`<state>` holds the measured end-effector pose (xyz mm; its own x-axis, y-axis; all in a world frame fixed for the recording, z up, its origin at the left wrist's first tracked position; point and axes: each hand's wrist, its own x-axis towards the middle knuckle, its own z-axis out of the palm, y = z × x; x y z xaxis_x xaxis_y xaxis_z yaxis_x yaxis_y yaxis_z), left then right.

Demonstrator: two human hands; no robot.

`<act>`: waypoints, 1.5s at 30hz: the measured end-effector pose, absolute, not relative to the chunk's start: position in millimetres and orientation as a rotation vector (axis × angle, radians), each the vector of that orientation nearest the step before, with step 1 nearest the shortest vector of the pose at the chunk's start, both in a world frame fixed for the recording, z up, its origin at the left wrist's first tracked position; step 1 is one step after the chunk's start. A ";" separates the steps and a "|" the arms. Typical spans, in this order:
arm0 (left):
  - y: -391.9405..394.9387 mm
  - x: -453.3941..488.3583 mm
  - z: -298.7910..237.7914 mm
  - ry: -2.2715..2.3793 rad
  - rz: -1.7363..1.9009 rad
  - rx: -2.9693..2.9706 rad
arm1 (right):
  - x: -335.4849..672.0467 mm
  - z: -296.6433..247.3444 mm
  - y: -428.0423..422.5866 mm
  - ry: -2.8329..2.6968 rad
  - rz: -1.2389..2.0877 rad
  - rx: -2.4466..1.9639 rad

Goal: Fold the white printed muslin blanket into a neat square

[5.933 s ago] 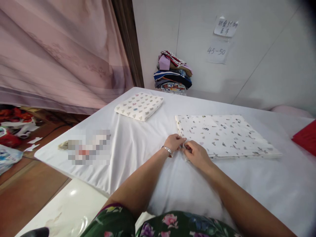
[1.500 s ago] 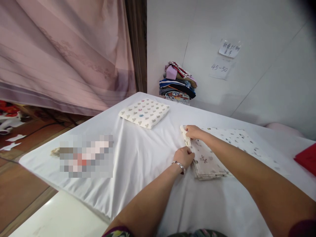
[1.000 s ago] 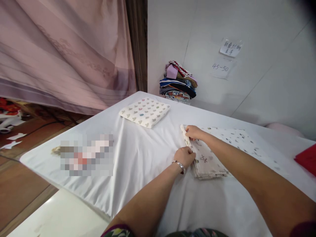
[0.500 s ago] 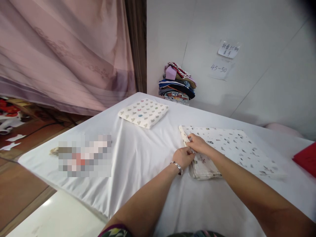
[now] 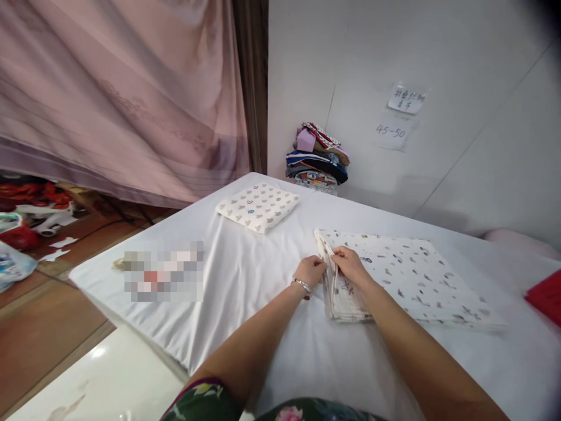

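Note:
A white cloth with small dark leaf-like prints [image 5: 421, 275] lies folded in layers on the white-covered table [image 5: 245, 304]. At its left edge, my left hand [image 5: 309, 271] pinches the folded border; a silver bracelet circles that wrist. Just to the right, my right hand [image 5: 349, 264] grips a layer of the same cloth, lifting it a little so a gap shows between the layers. Both hands have closed fingers, and the two sit close together. Farther back on the table rests a second folded cloth with grey shapes [image 5: 258, 207], touched by neither hand.
A blurred-out, pixelated item [image 5: 164, 272] lies on the table's left side. Behind the table is a stack of folded fabrics [image 5: 318, 155] by the wall. Red fabric [image 5: 546, 295] sits at the right edge. A pink curtain [image 5: 131, 99] hangs at left.
My left hand has shifted slightly left along the cloth's edge, away from my right hand. The folded layers now stand a little apart. The camera view has turned slightly.

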<state>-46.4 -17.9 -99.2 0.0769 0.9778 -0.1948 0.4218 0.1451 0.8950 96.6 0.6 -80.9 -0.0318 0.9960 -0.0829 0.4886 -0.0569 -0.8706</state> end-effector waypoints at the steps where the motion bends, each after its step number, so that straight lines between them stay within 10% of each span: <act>1: -14.5 -44.4 -97.6 1.530 0.744 1.434 | 96.7 -81.9 1.4 -1.587 1.013 -1.614; 30: 15.7 -37.6 -97.2 1.741 0.651 1.559 | 84.6 -38.4 -6.1 -2.405 0.024 -2.081; 45: 14.2 -37.3 -95.8 1.734 0.636 1.533 | 69.2 -51.4 -10.5 -2.554 0.160 -2.118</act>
